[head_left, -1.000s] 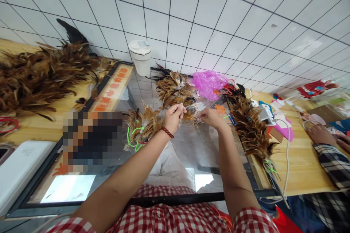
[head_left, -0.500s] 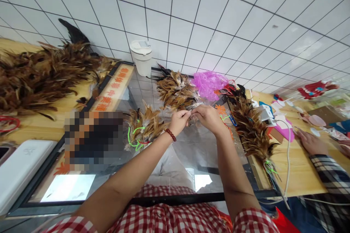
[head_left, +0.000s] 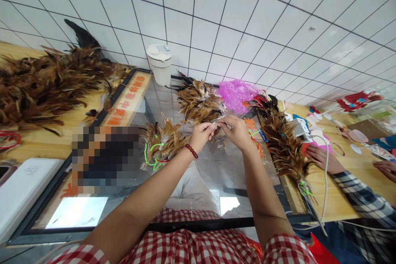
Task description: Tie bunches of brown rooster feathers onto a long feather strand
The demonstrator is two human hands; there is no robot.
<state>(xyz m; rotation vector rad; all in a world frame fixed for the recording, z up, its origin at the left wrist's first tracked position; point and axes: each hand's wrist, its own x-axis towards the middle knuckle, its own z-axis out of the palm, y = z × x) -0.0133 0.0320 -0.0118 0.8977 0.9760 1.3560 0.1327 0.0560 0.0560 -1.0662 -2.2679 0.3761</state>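
Where both hands meet, fingers (head_left: 213, 127) pinch a small feather (head_left: 218, 123) between them.

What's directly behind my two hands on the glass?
A pile of brown feathers lies behind the left hand and right hand, pink plastic bag beside it. The hands hide its near edge.

Left hand (head_left: 202, 135) and right hand (head_left: 236, 132) meet fingertips, pinching small feather bundle (head_left: 216, 123) above glass tabletop (head_left: 210, 173). Brown feather pile (head_left: 198, 101) just behind; white cup (head_left: 160, 65), pink plastic bag (head_left: 236, 95) near tiled wall.
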